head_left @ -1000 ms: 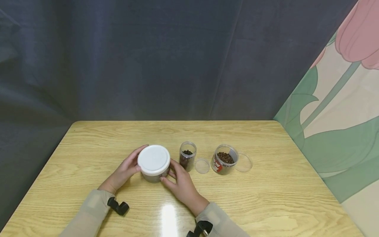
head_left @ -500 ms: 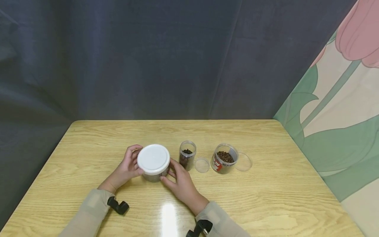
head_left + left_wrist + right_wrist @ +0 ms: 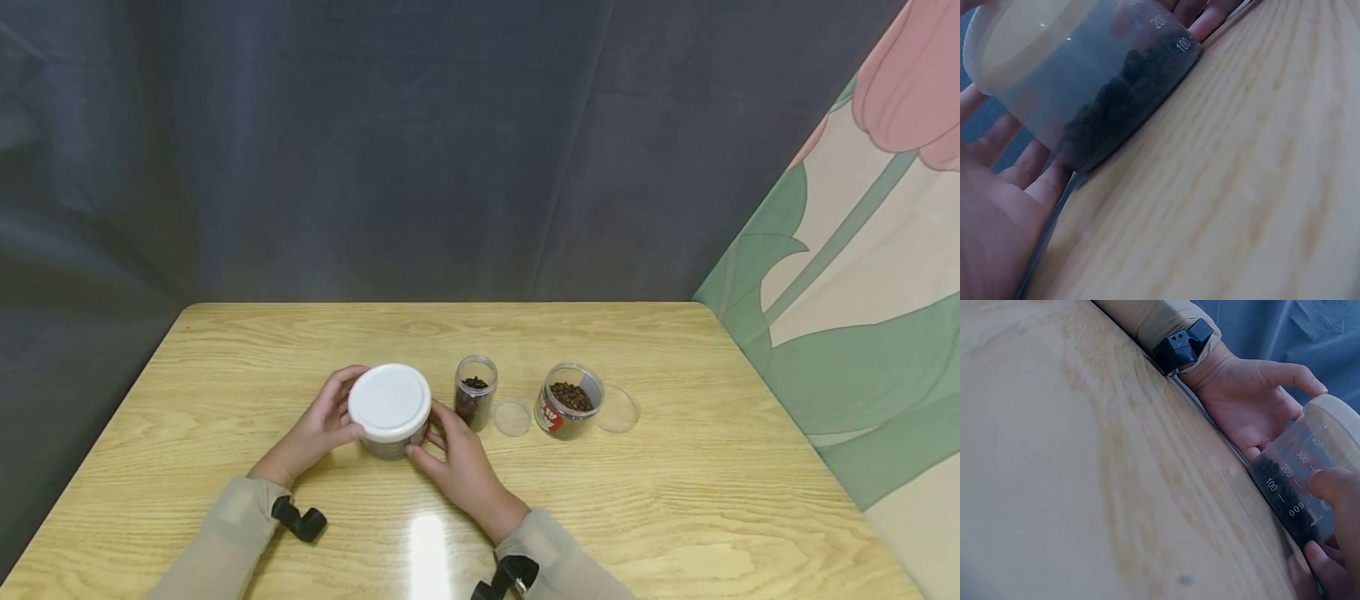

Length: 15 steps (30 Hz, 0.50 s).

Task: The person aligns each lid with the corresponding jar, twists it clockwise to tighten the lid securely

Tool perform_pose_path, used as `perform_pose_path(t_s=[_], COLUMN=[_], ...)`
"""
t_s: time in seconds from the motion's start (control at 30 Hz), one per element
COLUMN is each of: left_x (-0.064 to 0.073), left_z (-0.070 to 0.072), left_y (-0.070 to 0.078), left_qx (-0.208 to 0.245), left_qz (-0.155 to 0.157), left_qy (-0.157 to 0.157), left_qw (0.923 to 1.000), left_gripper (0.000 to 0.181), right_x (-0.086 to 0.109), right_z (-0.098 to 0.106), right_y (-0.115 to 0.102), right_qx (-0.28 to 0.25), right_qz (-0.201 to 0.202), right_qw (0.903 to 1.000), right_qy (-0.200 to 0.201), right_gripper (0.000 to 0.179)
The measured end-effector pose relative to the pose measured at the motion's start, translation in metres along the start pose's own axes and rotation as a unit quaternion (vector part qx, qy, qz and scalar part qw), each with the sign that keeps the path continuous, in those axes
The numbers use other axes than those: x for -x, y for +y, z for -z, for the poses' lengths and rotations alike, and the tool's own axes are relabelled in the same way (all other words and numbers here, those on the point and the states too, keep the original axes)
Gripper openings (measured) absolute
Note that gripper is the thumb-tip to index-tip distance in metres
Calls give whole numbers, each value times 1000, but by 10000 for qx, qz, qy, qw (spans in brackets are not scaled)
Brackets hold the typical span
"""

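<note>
A see-through plastic jar (image 3: 1285, 472) with printed volume marks stands on the wooden table, a layer of dark pieces at its bottom. Its white screw lid (image 3: 389, 402) is on top. My left hand (image 3: 324, 425) grips the lid's rim from the left, thumb at the front and fingers curled round the far side. Low on the other side, my right hand (image 3: 461, 467) holds the jar body between thumb and fingers. In the left wrist view, the left fingers (image 3: 1029, 162) spread beside the jar wall.
Right of the hands stands a narrow clear jar (image 3: 475, 396) of dark beans, close to the right fingers. A small clear lid (image 3: 512, 417) lies next to it. Farther right are a wider open jar (image 3: 558, 421) of brown beans and a larger clear lid (image 3: 622, 410).
The left fingers slid back off the lid's far rim, then came round it again, with the thumb now farther right on the front. The right hand stays on the jar.
</note>
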<state>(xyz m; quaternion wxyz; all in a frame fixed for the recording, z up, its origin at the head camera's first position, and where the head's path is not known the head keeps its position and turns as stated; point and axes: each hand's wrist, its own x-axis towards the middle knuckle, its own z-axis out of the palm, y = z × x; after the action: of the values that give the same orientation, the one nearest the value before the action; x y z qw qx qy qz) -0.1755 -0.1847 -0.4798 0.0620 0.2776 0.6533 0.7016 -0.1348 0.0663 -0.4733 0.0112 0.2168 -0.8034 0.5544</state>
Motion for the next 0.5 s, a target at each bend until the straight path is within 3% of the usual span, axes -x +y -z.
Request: perform_pose_path(t_s=[0.33,0.5], left_x=[1,1], left_z=[2,1], left_y=[-1,0], left_qx=[-241,-311], left_qz=[-81,37], left_qy=[-272,-56], left_qw=[9993,9995], left_gripper=[66,67], right_x=[0,0], right_z=[0,0], right_y=[1,1], right_qx=[-30,-7], right_qz=[-86,-23], right_qw=[10000,10000], right_qy=[-24,-16], right_gripper=[67,67])
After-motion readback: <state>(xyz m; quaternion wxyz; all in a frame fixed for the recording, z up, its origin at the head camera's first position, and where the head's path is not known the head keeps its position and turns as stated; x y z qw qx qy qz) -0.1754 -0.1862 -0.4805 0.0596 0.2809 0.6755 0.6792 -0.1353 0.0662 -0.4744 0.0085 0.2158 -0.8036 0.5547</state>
